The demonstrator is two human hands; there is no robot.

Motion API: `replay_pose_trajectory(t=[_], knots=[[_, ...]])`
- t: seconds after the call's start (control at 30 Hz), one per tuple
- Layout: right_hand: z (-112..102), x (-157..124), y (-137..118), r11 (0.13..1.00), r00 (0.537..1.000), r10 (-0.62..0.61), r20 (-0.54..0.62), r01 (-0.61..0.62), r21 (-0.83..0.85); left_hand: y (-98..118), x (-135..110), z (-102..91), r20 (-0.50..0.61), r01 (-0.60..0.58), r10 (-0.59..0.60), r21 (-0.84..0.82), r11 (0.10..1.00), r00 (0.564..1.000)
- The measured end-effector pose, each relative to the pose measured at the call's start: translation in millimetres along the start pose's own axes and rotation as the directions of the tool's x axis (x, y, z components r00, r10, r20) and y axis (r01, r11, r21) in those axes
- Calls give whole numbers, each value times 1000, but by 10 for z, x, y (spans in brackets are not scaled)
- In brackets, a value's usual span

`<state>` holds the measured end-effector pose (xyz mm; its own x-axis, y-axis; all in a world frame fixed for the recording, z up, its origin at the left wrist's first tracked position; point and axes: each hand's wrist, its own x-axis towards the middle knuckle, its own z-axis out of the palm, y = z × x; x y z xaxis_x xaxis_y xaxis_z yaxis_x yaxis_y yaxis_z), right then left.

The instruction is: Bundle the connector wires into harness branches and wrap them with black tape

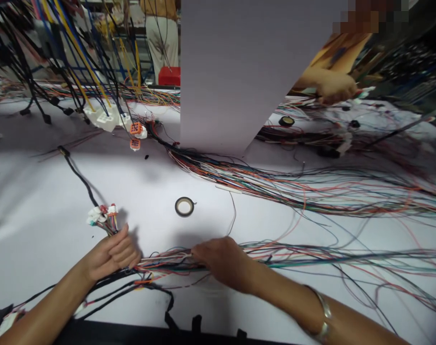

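On my feed, my left hand (111, 254) curls half-closed around the wire harness (167, 261), just below its white connectors (100, 214). A tape roll (184, 206) lies beyond, between my hands. My right hand (221, 261) seems to pinch the same bundle, though the view of its fingertips is poor.

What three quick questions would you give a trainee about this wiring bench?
1. True or false: the round black-edged tape roll lies on the white table, touching neither hand.
2. Which is nearer the left hand: the white plastic connector cluster or the orange square connectors?
3. What does the right hand touch?

Key: 1 true; 2 the white plastic connector cluster; 3 the multicoloured wire bundle.
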<state>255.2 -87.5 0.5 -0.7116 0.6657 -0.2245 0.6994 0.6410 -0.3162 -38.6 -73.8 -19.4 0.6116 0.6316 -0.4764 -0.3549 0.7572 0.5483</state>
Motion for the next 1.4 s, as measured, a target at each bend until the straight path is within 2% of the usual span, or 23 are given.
replay_pose_trajectory(t=[0.1,0.2,0.37,0.47,0.57,0.63,0.7,0.77,0.8,0.83,0.87,0.97,1.03,1.1,1.17,1.27,1.4], knots=[[25,28,155,997,996,-69,51,70,-26,2,-23,-34,14,-31,30,71,997,999],[40,26,221,999,999,-37,35,38,-8,16,-32,-44,2,-36,36,107,994,999],[9,-102,287,994,997,29,-74,-21,105,16,-21,-28,-37,-40,43,56,998,998],[80,-244,361,991,989,30,-144,-11,136,13,-15,-36,-57,-62,63,6,998,996],[128,-384,482,987,968,25,-252,16,160,23,-11,-42,-46,-89,88,-30,996,995],[69,-483,582,986,949,45,-313,8,166,32,-8,-41,-19,-95,95,-41,995,995],[-59,-606,650,988,898,119,-424,-66,138,38,-3,-42,2,-86,86,-47,995,996],[-194,-751,624,975,772,213,-600,-212,72,40,5,-47,17,-67,68,-50,996,998],[-242,-821,563,963,702,221,-677,-265,39,41,9,-51,24,-58,59,-51,997,998],[-266,-881,471,960,659,202,-724,-279,13,41,14,-56,29,-50,51,-53,997,998],[-266,-923,355,969,660,167,-733,-246,0,41,18,-61,32,-44,46,-52,998,998],[-146,-900,-43,995,755,94,-649,-44,93,43,29,-69,32,-46,47,-45,998,998],[-25,-750,-250,979,788,141,-600,-22,201,46,32,-69,47,-53,55,-33,998,997],[81,-525,-363,963,806,204,-556,-63,262,49,34,-67,64,-58,59,-19,998,996],[155,-285,-388,957,838,230,-495,-102,272,54,34,-65,72,-60,60,-9,998,996],[204,-36,-314,955,896,180,-405,-62,289,61,33,-66,79,-68,68,-7,998,995],[191,-39,-154,927,921,171,-350,-30,375,64,26,-74,104,-55,54,3,999,993]])
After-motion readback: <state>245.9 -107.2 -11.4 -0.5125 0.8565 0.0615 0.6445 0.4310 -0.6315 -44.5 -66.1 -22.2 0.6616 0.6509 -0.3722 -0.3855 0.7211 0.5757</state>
